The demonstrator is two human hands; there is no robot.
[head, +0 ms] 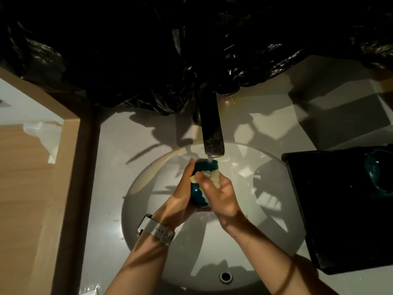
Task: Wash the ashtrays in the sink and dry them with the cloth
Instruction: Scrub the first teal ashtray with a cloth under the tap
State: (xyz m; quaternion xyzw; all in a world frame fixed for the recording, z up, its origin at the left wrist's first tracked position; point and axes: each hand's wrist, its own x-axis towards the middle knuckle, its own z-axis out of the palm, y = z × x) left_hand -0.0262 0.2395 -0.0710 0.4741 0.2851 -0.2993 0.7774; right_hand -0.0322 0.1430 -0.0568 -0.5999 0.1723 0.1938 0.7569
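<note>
A teal ashtray (198,188) is being gripped by the left hand (182,194), fingers curled round its far side, thumb up along its left edge. It is being held tilted on edge over the sink (148,209), directly below the tap (212,135). A pale cloth (212,177), bunched up, is being pinched by the right hand (221,194) and pressed against the ashtray's inner face, thumb on top of the cloth. Both hands are being held close together, touching across the ashtray.

A thin stream of water (210,160) is being run from the tap onto the ashtray's top edge. A light-strapped watch (157,228) is being worn on the left wrist.

The sink is a round white basin set into a white surface (110,209); its overflow hole (225,276) is showing at the near rim, between the forearms.

A black tray (319,209) is sitting on the surface just right of the sink. More teal ashtrays (380,175) are lying in its far right part; the count cannot be told in the dark.

Crumpled black plastic sheeting (148,60) is covering the area behind the tap. A wooden panel (63,167) is standing along the left edge of the surface, with clear plastic wrap (44,133) lying beyond it.
</note>
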